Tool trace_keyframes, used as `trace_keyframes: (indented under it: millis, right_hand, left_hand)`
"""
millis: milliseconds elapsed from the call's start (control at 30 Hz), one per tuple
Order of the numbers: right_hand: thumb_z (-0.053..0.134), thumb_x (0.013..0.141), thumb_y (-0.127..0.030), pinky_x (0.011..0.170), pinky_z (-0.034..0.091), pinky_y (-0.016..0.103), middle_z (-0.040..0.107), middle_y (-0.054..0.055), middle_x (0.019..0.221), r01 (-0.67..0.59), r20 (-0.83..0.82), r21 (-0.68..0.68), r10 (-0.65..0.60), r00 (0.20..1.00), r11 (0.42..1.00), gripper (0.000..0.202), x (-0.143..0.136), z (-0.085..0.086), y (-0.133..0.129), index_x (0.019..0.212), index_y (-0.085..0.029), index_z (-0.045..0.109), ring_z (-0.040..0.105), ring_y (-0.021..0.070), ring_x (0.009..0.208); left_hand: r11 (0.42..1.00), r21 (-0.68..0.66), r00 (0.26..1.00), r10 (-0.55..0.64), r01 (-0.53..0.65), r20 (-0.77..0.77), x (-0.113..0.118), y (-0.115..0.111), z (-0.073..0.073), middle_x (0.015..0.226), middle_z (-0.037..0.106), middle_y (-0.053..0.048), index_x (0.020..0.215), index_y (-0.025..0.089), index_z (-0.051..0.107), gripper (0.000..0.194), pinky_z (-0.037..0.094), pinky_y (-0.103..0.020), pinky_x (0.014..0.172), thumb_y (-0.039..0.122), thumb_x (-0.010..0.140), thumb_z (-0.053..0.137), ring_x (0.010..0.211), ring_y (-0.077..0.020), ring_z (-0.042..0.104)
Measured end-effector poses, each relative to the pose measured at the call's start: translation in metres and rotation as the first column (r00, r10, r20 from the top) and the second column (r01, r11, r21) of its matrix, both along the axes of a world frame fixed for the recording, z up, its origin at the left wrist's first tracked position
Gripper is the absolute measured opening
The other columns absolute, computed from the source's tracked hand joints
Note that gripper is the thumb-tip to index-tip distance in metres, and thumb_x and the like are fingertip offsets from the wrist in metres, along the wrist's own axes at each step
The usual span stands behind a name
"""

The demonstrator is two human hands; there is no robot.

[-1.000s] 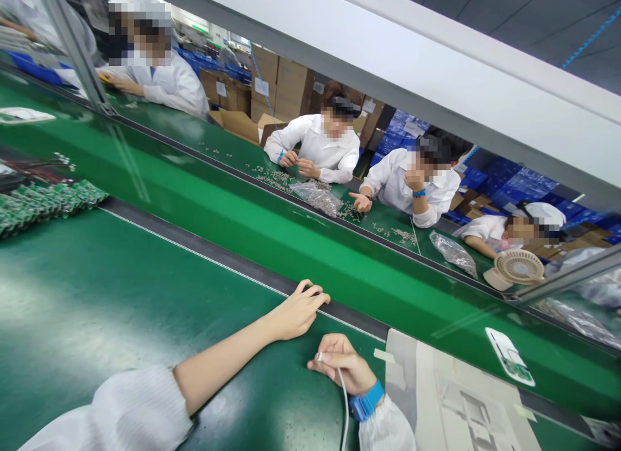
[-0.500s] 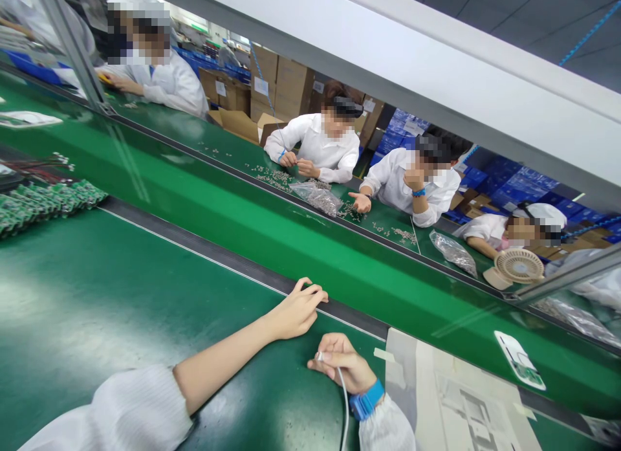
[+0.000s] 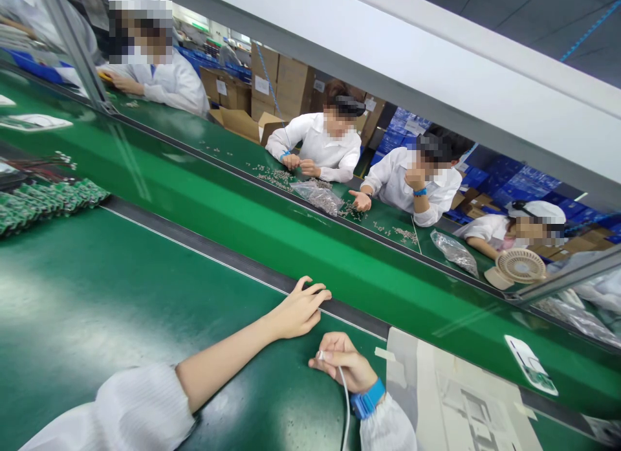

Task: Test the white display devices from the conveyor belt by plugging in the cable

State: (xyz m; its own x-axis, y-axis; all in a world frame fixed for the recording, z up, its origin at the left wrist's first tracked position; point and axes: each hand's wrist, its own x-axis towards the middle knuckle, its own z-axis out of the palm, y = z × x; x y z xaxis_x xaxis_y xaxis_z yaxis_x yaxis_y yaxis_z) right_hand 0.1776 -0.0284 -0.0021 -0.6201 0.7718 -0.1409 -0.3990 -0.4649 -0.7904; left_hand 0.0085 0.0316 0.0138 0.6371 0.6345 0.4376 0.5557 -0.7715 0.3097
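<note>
On the black strip: the left hand is resting with fingers spread and loosely curled, apparently holding nothing.
White cable: its tip is sitting in the right hand, pinched between thumb and fingers, just beside the left hand; the rest is hanging toward the worktop.
Slip risk: a tug on the trailing length could be pulling the tip from that small pinch.
Belt risk: if it is running, a white panel riding it could be catching the left fingertips.
Hard to see: fingers are covering most of the tip; the frame is cutting off the far end; whether the left fingertips are touching the belt, I cannot tell.
</note>
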Motion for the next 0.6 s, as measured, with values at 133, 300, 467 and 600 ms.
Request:
trace_keyframes:
  millis: [133, 300, 467, 600]
  right_hand:
    - [0.073, 0.064, -0.02, 0.08, 0.044, 0.037, 0.053, -0.007, 0.039, 0.005, 0.011, 0.002, -0.005, 1.0, 1.0, 0.015, 0.0, -0.0008, -0.0001, 0.069, -0.013, 0.061, 0.039, 0.0034, 0.035]
    - [0.073, 0.064, -0.018, 0.082, 0.044, 0.039, 0.054, -0.007, 0.041, 0.001, 0.005, 0.001, -0.001, 1.0, 1.0, 0.013, 0.0006, -0.0019, 0.0002, 0.069, -0.013, 0.061, 0.041, 0.0036, 0.036]
    - [0.072, 0.065, -0.016, 0.082, 0.044, 0.039, 0.055, -0.006, 0.041, -0.003, -0.006, 0.0, 0.003, 1.0, 1.0, 0.012, 0.0008, -0.0024, 0.0006, 0.069, -0.012, 0.062, 0.041, 0.0036, 0.035]
    - [0.071, 0.065, -0.016, 0.082, 0.044, 0.039, 0.054, -0.006, 0.04, -0.006, -0.008, 0.007, 0.006, 1.0, 1.0, 0.011, 0.0007, -0.0016, 0.0003, 0.069, -0.012, 0.062, 0.04, 0.0037, 0.036]
  left_hand:
    - [0.994, 0.029, 0.993, 0.108, -0.109, 0.045, 0.001, 0.0018, -0.0069, 0.114, 0.055, -0.011, 0.118, 0.015, 0.038, 0.04, 0.016, -0.048, 0.097, 0.018, 0.078, 0.04, 0.116, -0.0249, 0.037]
    - [0.991, 0.038, 0.99, 0.128, -0.13, 0.063, 0.0004, 0.0019, -0.0076, 0.121, 0.051, -0.009, 0.113, 0.018, 0.044, 0.038, 0.018, -0.048, 0.097, 0.016, 0.075, 0.042, 0.121, -0.0259, 0.031]
    - [0.987, 0.059, 0.988, 0.151, -0.152, 0.018, -0.0002, 0.0011, -0.0072, 0.132, 0.04, -0.008, 0.099, 0.019, 0.054, 0.03, 0.021, -0.049, 0.094, 0.017, 0.071, 0.047, 0.121, -0.0296, 0.026]
    - [0.989, 0.053, 0.99, 0.139, -0.139, -0.008, -0.0016, -0.0008, -0.0031, 0.134, 0.036, -0.008, 0.099, 0.02, 0.056, 0.029, 0.023, -0.05, 0.093, 0.018, 0.072, 0.047, 0.12, -0.0302, 0.026]
